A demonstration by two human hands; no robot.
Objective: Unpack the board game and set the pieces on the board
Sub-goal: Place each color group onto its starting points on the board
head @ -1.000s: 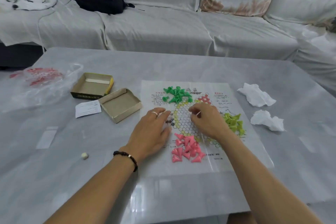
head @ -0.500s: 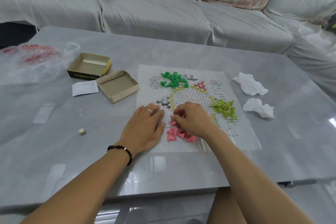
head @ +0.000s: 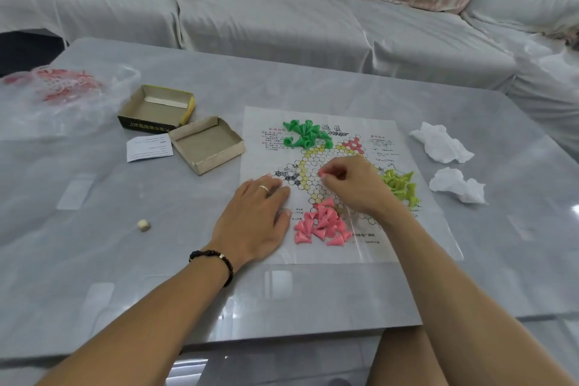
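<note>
A: Left hand (head: 255,216) flat, fingers straight, pressing the printed paper game board (head: 404,226). Right hand (head: 351,185) pinches one pink plastic cone piece (head: 322,173) above the centre circles.

B: Pink cone heap (head: 322,226) sits between the hands. Suggest lowering upright, base centred.

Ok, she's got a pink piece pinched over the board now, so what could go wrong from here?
The board sheet is thin and glossy, and only the left hand presses its edge; if that lifts, the sheet may slide.

The right hand, pinching a pink piece, has its wrist just above the pink pile and beside the yellow-green pile; a sweep could scatter either.

The cones look light and the circles small, so a placed piece may tip.
</note>
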